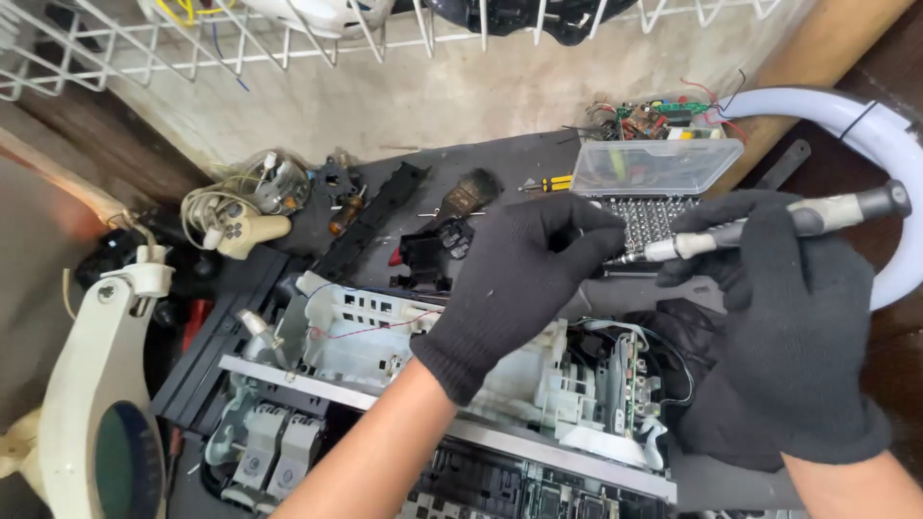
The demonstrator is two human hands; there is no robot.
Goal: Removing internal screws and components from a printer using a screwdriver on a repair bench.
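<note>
Both my hands wear black gloves. My right hand (788, 317) grips a grey and black precision screwdriver (769, 223), held nearly level with its tip pointing left. My left hand (519, 279) pinches at the screwdriver's metal tip, just in front of an open bit case (654, 197) with a clear lid and rows of bits. Under both hands lies an opened electronic device (385, 336) with white plastic frames, thin wires and a metal rail across it.
A magnifier lamp (96, 404) stands at the left. A pale game controller with its cord (236, 226), black plastic parts (375, 221), a yellow-handled screwdriver (548, 183) and a circuit board (654, 117) lie behind. A white ring light (865, 135) curves at right; a wire rack (240, 38) hangs above.
</note>
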